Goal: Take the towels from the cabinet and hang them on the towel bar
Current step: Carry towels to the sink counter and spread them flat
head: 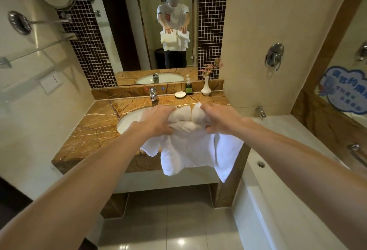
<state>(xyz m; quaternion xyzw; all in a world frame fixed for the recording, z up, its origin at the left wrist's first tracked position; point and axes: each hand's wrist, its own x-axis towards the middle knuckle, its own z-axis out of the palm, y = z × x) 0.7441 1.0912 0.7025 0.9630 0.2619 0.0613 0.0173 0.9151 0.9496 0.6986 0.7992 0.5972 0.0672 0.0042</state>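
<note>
I hold a bundle of white towels (188, 146) in the air in front of the vanity, at about counter height. My left hand (158, 119) grips the bundle's left part and my right hand (216, 117) grips its right part. Loose ends hang down below both hands. A chrome towel bar (357, 155) is fixed low on the wall at the far right, above the bathtub. Another chrome rail with a glass shelf (37, 49) is on the left wall. The open space under the counter (168, 200) is visible below the towels.
The brown marble counter (89, 130) holds a white basin (127, 120), a tap (154, 93), a soap dish (180, 94), a green bottle (188, 88) and a vase with flowers (206, 87). A mirror (158, 21) hangs above. The white bathtub (278, 160) fills the right side. Tiled floor (168, 230) lies below.
</note>
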